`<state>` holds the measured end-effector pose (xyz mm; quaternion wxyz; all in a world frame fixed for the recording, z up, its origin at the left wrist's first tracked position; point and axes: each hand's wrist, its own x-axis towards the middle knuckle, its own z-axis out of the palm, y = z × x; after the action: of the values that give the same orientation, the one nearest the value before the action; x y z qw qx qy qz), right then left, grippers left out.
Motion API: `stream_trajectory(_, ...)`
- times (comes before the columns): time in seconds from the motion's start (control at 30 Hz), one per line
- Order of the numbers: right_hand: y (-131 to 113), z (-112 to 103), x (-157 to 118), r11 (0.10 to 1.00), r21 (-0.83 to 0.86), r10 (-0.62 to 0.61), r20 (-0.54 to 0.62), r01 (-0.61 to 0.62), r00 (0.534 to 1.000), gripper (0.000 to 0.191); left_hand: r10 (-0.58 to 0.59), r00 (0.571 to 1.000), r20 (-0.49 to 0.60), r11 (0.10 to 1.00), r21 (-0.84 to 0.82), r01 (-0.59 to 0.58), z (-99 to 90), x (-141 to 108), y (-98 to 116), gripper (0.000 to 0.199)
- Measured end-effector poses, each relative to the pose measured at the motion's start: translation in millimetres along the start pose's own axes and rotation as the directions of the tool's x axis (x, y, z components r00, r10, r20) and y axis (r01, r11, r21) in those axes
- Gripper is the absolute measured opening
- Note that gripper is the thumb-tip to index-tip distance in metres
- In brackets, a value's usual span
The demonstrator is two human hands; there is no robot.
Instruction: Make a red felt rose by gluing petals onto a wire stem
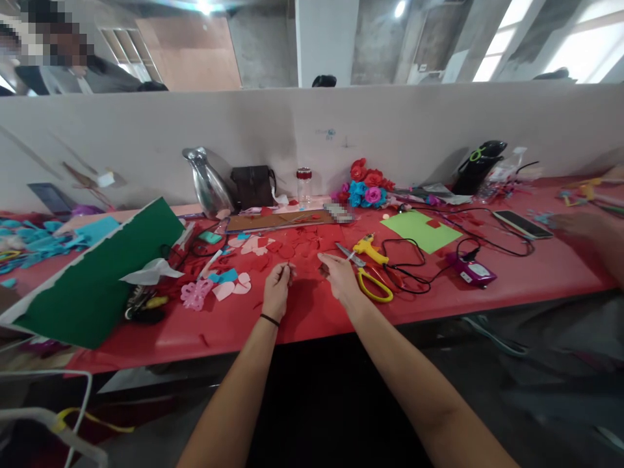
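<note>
My left hand (277,289), with a dark band at its wrist, is closed in a pinch over the red tabletop. What it holds, if anything, is too small to make out. To its right my right hand (338,274) has its fingers stretched toward the left hand, and no object shows in them. Red paper petals (297,250) lie just beyond both hands. Beside the right hand are yellow-handled scissors (375,286) and a yellow hot glue gun (370,248). Pale pink paper petals (234,288) and a pink flower-shaped piece (195,294) lie left of my left hand.
A green board (107,273) leans at left, near a steel jug (207,182). Paper flowers (368,185) and a lidded glass jar (304,188) stand behind. Light green paper (422,231), a purple power adapter (472,270), cables and a phone (522,224) lie right, near another person's hand (582,227).
</note>
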<state>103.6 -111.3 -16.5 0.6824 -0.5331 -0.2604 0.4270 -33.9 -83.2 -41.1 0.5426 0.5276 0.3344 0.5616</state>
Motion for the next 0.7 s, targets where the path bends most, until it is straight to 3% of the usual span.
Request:
stream_trajectory(0.27,-0.7,12.2,-17.4,0.947,0.306,0.109,-0.005,-0.102,0.994,0.017,-0.021,0.999,0.036,0.999,0.039,0.019,1.1,-1.8,3.3,0.022)
stream_trajectory(0.7,-3.4,23.6,-24.9,0.889,0.442,0.134,0.004,-0.122,0.991,0.011,0.004,0.998,0.057,1.0,0.009,-0.005,2.1,-3.1,2.6,0.014)
